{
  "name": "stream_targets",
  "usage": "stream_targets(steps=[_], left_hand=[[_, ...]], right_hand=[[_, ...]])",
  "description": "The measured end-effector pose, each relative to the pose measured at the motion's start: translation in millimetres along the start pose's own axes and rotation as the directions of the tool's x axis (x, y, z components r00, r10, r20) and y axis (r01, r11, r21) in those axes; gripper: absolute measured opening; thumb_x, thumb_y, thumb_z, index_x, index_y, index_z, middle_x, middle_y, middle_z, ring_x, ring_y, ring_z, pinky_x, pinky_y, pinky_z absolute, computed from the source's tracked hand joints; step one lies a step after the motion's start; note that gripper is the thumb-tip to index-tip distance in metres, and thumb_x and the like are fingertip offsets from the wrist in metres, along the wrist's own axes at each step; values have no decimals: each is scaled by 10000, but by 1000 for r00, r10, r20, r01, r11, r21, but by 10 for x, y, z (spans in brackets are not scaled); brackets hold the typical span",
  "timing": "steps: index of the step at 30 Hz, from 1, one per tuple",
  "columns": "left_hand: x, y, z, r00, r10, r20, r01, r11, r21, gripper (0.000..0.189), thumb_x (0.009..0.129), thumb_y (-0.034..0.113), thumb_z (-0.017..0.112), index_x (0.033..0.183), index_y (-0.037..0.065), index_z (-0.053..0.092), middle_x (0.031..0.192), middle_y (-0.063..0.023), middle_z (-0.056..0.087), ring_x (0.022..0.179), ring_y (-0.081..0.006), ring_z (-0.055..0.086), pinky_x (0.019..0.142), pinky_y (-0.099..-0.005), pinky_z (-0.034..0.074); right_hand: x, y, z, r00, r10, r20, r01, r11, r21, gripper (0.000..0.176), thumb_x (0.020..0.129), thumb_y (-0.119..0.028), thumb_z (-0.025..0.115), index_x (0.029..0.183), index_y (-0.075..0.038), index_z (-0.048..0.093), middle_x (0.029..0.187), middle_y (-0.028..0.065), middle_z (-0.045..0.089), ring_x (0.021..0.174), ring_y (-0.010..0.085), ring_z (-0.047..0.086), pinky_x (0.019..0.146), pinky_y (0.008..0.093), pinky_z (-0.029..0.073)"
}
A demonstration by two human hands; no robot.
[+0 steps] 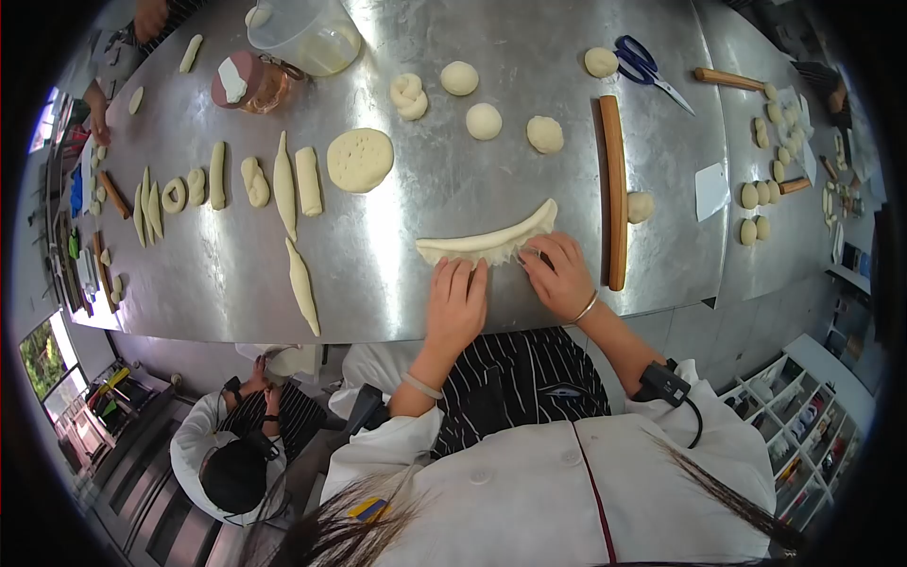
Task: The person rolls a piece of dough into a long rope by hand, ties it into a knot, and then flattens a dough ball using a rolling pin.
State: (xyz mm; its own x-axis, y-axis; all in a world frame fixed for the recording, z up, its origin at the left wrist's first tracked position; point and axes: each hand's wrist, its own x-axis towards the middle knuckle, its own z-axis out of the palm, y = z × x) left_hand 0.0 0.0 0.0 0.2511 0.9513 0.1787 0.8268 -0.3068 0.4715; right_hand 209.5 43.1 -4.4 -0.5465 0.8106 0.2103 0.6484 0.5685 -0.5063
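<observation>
A long, partly rolled dough strip (491, 240) lies slightly curved on the steel table in front of me, its right end higher. The side toward me is a thin, ragged edge. My left hand (458, 300) has its fingertips pressed together on that edge near the middle, thumb mostly hidden. Farther right, my right hand (560, 277) pinches the same thin edge between thumb and fingers. To the right of this hand is a wooden rolling pin (613, 194), with a dough ball (641, 207) beside it.
Left stand a flat pricked dough disc (360, 161), dough rolls (309, 181) and several shaped pieces. Dough balls (484, 121), blue-handled scissors (642, 64), a plastic tub (316, 38) and a lidded jar (257, 83) lie farther back. A white scraper (712, 192) is right; another person (231, 454) sits lower left.
</observation>
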Motion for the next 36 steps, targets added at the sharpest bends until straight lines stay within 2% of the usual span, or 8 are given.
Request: stream_targets(steps=[3, 5, 12, 17, 20, 27, 32, 36], left_hand=[[94, -90, -54, 998, 24, -58, -20, 998, 66, 380, 743, 57, 622, 1117, -7, 626, 1108, -152, 536, 1109, -317, 510, 1030, -499, 409], [133, -179, -65, 996, 40, -80, -33, 996, 81, 386, 738, 61, 624, 1119, -5, 624, 1106, -148, 537, 1088, -319, 515, 1024, -491, 416], [323, -139, -54, 993, 81, -86, -78, 997, 28, 396, 739, 61, 619, 1130, -6, 616, 1094, -140, 545, 1059, -311, 526, 1011, -477, 417], [287, -170, -11, 999, 39, -37, -39, 999, 11, 376, 753, 75, 621, 1120, -9, 621, 1084, -128, 562, 1034, -294, 542, 918, -442, 443], [188, -190, 4, 996, 61, -64, -59, 998, 32, 365, 762, 73, 619, 1118, -4, 626, 1077, -117, 565, 1018, -282, 547, 914, -435, 443], [-6, -254, 43, 980, 171, -103, -159, 981, 111, 385, 767, 65, 614, 1147, 8, 627, 1075, -103, 568, 1014, -264, 545, 935, -437, 443], [-133, -264, 34, 980, 198, 11, -198, 976, 93, 411, 785, 75, 583, 1190, 6, 610, 1101, -109, 572, 1060, -266, 534, 995, -459, 426], [-161, -145, -62, 986, 154, 67, -159, 984, 85, 410, 796, 72, 566, 1197, -6, 602, 1117, -126, 573, 1067, -285, 542, 1015, -467, 416]], right_hand=[[106, 69, -69, 999, -14, -50, 12, 999, -41, 368, 743, -65, 696, 1105, -37, 633, 1147, 123, 551, 1064, 354, 521, 957, 493, 421], [169, 91, -113, 997, 2, -78, -7, 997, -75, 377, 752, -95, 689, 1120, -49, 625, 1139, 107, 563, 1093, 300, 538, 990, 477, 416], [390, 177, -133, 998, -65, -10, 65, 998, -9, 381, 780, -122, 687, 1144, -38, 614, 1129, 120, 559, 1105, 316, 533, 1016, 466, 418], [391, 253, -85, 994, -92, 51, 93, 995, -23, 354, 777, -121, 692, 1116, -38, 630, 1047, 104, 564, 1027, 309, 545, 963, 445, 445], [301, 224, -114, 994, -108, 4, 108, 993, -51, 341, 770, -98, 676, 1106, -46, 641, 1014, 90, 563, 986, 304, 544, 931, 438, 452], [52, 193, -111, 992, -125, 5, 124, 988, -97, 398, 740, -58, 633, 1137, -76, 648, 993, 72, 559, 969, 287, 539, 896, 427, 454], [-72, 195, -93, 989, -141, 35, 144, 985, -98, 426, 733, -55, 630, 1158, -86, 645, 1048, 67, 554, 1016, 277, 525, 924, 438, 449], [-202, 122, -99, 991, -114, 74, 125, 979, -163, 431, 726, -52, 630, 1156, -81, 642, 1092, 72, 557, 1060, 265, 525, 962, 441, 441]])
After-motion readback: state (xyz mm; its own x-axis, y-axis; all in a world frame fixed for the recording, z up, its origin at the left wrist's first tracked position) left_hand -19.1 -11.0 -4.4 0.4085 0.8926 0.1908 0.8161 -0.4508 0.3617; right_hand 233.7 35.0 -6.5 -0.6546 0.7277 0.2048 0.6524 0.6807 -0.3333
